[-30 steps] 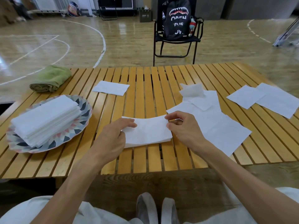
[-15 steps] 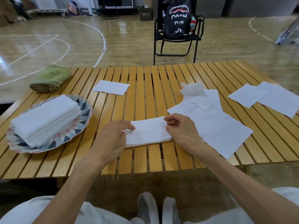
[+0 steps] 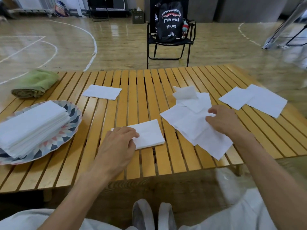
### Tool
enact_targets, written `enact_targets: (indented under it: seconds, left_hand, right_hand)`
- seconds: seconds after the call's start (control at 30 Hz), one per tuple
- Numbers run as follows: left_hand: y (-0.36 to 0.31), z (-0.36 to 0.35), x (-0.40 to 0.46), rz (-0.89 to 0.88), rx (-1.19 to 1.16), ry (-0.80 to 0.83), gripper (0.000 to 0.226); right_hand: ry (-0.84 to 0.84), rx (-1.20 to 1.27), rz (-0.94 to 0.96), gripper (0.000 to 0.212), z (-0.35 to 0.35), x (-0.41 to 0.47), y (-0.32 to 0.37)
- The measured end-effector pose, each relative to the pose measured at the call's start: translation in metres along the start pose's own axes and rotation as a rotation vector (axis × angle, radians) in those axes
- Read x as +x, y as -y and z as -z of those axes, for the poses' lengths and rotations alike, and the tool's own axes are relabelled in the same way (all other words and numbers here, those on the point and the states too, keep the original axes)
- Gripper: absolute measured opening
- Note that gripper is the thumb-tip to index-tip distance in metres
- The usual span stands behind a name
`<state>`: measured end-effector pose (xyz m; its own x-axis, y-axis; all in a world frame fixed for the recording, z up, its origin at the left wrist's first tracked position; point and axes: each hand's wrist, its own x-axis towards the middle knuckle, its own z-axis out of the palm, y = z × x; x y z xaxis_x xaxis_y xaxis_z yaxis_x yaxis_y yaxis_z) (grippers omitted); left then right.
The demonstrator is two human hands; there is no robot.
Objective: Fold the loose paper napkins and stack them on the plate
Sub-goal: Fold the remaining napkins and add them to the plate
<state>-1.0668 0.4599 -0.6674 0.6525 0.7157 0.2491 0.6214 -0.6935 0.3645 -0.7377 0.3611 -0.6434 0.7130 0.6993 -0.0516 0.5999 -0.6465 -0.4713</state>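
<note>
A patterned plate (image 3: 74, 116) at the table's left carries a tall stack of folded napkins (image 3: 32, 126). My left hand (image 3: 118, 143) grips the left end of a folded napkin (image 3: 150, 132) lying flat near the table's front edge. To its right, my right hand (image 3: 223, 121) reaches over a heap of loose unfolded napkins (image 3: 189, 123) and pinches one between curled fingers and thumb. Its fingertips are blurred. A partly folded napkin (image 3: 184, 93) lies on top of the heap at the back.
Another folded napkin (image 3: 102, 92) lies at the table's middle back. Two flat napkins (image 3: 236, 97) (image 3: 267, 101) overlap at the far right. A rolled green towel (image 3: 35, 83) sits at the back left corner. A folding chair with a black backpack (image 3: 169, 20) stands behind the table.
My right hand has let go of the folded napkin and moved right onto the loose heap. The left hand stays on the folded napkin, which now lies flat.
</note>
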Motion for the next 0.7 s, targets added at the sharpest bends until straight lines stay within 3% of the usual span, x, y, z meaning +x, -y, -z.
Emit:
enact_targets:
  seconds: [0.33, 0.5, 0.7]
  left_hand:
    - [-0.011, -0.01, -0.005, -0.063, -0.069, 0.03, 0.03]
    - [-0.014, -0.012, -0.004, -0.085, -0.114, 0.032, 0.029]
    - [-0.015, -0.012, -0.004, -0.086, -0.133, 0.031, 0.029]
  right_hand:
    - [0.075, 0.025, -0.244, 0.041, 0.008, 0.019, -0.018]
    - [0.047, 0.088, -0.208, 0.035, 0.013, 0.019, -0.023]
    - [0.15, 0.019, -0.247, 0.038, 0.016, 0.015, -0.017]
